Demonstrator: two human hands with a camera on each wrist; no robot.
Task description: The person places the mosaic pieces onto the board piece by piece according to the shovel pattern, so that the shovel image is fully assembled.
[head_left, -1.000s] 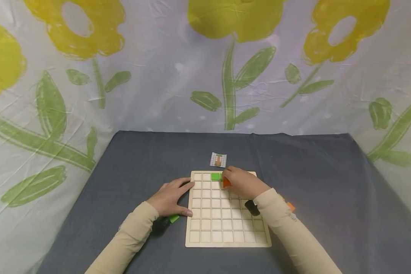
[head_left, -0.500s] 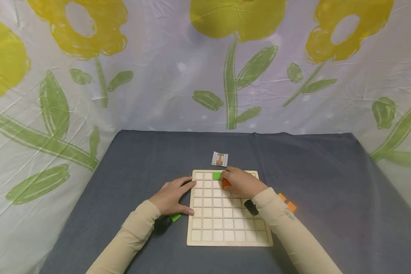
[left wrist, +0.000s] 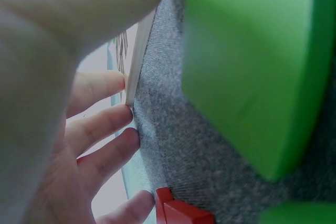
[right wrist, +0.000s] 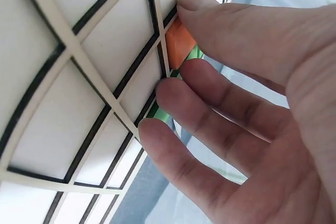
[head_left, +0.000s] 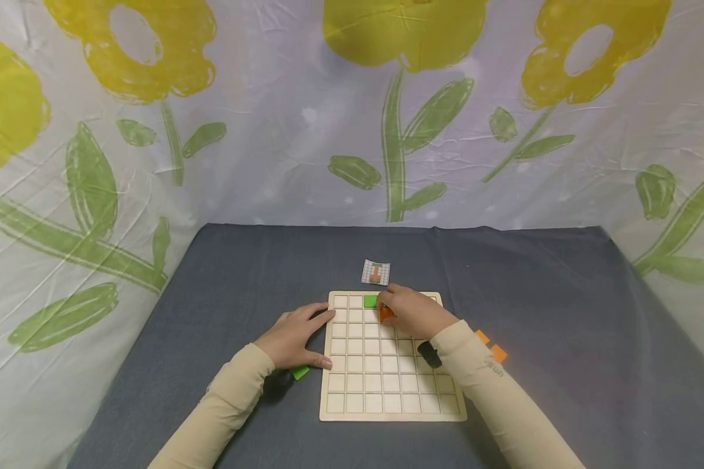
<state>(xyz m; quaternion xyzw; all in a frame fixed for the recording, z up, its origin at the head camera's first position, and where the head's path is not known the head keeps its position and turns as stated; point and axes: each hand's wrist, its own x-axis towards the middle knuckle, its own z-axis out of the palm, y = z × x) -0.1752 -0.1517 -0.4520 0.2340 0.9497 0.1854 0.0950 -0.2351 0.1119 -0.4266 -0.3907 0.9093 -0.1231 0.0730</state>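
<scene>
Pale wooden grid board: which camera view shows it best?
The head view: the pale wooden grid board shows nearly whole there, partly covered by the right hand and beige sleeve. The right wrist view gives a close-up section; the left wrist view, just a strip along one edge.

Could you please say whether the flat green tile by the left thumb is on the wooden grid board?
Off; the left wrist view shows grey cloth between the green tile and the board.

Soft light fills the head view; a shadow dims the wooden grid board [head_left: 373,365] right of centre. The left wrist view softens the green tile [left wrist: 241,66] and whites out at left; the right wrist view bows the board's lines.
</scene>
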